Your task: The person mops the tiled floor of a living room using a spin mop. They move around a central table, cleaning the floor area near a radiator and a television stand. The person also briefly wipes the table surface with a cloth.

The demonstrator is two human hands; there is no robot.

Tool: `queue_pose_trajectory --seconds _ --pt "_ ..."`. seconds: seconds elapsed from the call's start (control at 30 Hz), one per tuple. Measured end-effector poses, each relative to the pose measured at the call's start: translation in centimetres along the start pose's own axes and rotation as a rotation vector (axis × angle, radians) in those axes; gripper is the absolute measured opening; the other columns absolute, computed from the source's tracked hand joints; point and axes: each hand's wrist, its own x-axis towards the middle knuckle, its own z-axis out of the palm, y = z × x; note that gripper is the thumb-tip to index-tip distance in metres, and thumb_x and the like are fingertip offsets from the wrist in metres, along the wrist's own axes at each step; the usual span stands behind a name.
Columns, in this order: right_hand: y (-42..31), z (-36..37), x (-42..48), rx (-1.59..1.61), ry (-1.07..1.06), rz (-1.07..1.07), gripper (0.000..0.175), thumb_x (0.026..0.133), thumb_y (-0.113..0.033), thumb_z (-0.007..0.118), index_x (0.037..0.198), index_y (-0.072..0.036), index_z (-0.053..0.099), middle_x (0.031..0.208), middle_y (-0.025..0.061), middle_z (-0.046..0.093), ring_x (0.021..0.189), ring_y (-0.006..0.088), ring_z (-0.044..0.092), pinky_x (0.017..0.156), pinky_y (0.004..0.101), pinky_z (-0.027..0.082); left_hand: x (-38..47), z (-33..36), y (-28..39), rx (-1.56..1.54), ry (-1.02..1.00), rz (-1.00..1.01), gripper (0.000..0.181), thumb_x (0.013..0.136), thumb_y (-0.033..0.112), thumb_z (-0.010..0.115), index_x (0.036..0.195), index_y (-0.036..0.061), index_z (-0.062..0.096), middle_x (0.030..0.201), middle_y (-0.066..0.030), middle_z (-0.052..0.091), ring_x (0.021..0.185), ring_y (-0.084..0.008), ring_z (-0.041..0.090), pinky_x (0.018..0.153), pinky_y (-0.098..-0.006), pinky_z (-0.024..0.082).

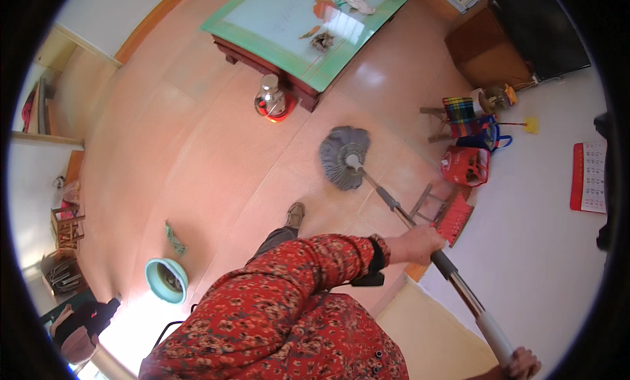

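Observation:
A mop with a round head of grey strings (pixel 339 144) rests spread out on the tiled floor. Its metal pole (pixel 467 294) slants from the head down to the lower right. My left hand (pixel 421 243), below a red floral sleeve, is closed around the middle of the pole by a dark grey grip. At the lower right edge my right hand (pixel 524 363) grips the pale end of the handle. My shoe (pixel 296 215) stands on the floor below and left of the mop head.
A low table with a green-edged glass top (pixel 266 23) stands ahead, a metal flask (pixel 271 97) beside it. Along the right wall are a red bag (pixel 465 166), a small stool with a red seat (pixel 454 220) and a cabinet (pixel 485 45). A turquoise basin (pixel 166 280) sits left.

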Motion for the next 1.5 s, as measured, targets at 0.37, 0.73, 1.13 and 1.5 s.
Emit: queue_pose_trajectory --seconds 0.37,0.73,1.13,1.5 --pt "3.8 1.9 -4.3 0.524 -0.372 0.161 0.010 0.081 -0.009 0.045 0.088 -0.003 0.047 0.055 0.0050 0.041 0.056 0.0190 0.042 0.062 0.0401 0.039 -12.9 -2.4 -2.9 0.215 0.243 -0.092 0.020 0.059 0.017 0.065 0.071 0.0128 0.050 0.069 -0.0064 0.052 0.071 -0.0285 0.054 0.063 -0.0395 0.042" --pt "7.2 12.6 -10.9 0.432 -0.481 0.261 0.022 0.077 -0.004 0.063 0.079 -0.009 0.041 0.051 0.0053 0.045 0.046 0.0181 0.046 0.062 0.0370 0.044 -22.1 -14.8 -8.7 0.452 0.210 -0.254 0.018 0.061 0.017 0.065 0.070 0.0135 0.050 0.067 -0.0063 0.052 0.067 -0.0283 0.054 0.059 -0.0399 0.042" --pt "2.9 34.7 -14.8 0.387 -0.637 0.171 0.019 0.074 0.001 0.056 0.070 -0.010 0.040 0.052 0.0046 0.045 0.052 0.0179 0.049 0.070 0.0388 0.045 -27.6 -35.5 -17.4 0.410 0.287 -0.110 0.017 0.064 0.017 0.065 0.070 0.0134 0.051 0.067 -0.0072 0.052 0.069 -0.0285 0.054 0.059 -0.0388 0.043" --pt "2.8 44.3 -19.7 0.240 -0.727 0.104 0.020 0.066 0.007 0.058 0.080 -0.006 0.051 0.060 0.0079 0.055 0.061 0.0231 0.058 0.078 0.0467 0.046 -30.2 -44.8 -22.0 0.427 0.418 -0.199 0.019 0.059 0.016 0.070 0.067 0.0103 0.053 0.069 -0.0097 0.055 0.069 -0.0313 0.056 0.061 -0.0417 0.044"
